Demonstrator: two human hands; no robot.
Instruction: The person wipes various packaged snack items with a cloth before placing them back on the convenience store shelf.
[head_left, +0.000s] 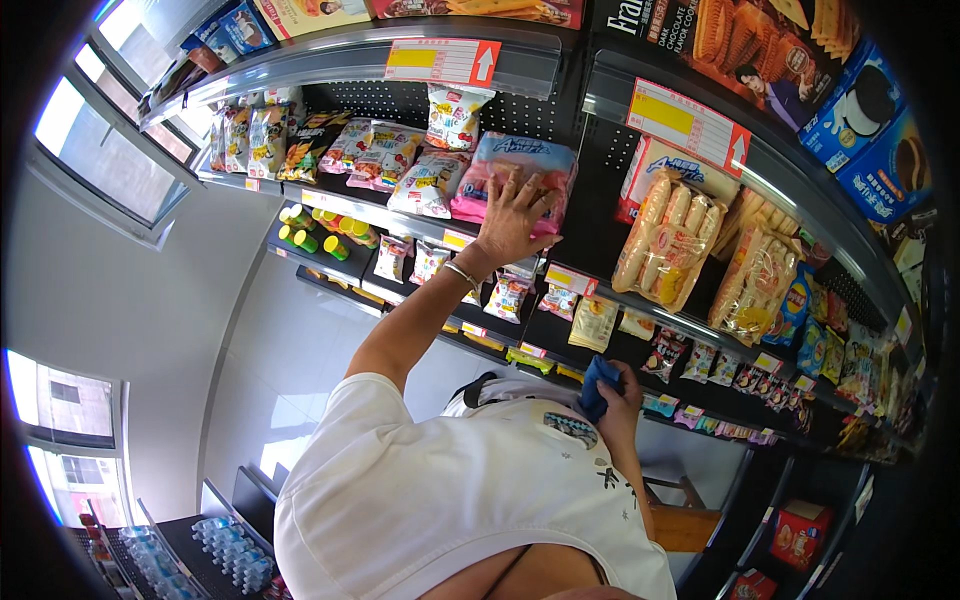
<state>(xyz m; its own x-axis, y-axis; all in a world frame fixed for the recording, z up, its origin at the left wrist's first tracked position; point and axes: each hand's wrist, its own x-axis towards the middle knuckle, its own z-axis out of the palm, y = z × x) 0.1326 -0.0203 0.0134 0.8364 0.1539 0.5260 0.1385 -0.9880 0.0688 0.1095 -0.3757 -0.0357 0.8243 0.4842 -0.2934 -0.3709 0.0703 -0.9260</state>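
My left hand (517, 206), with a bracelet at the wrist, lies spread on a pink and blue snack package (480, 180) on the shelf. Its fingers are apart and rest on the front of the wrapper without closing around it. Close to my waist, my right hand (622, 397) grips a bunched blue cloth (598, 386). White snack bags (430, 180) stand just left of the pink package, one small bag (453, 116) higher behind them. To the right lies a clear pack of long bread-like sticks (667, 244).
An upper shelf edge (315, 64) with price labels juts out above my left hand. Lower shelves hold small bags (508, 296) and yellow-lidded tubs (336, 247). Another clear snack pack (754, 285) sits further right. Bottled water (232, 551) stands at the lower left, near a wooden stool (682, 529) at lower right.
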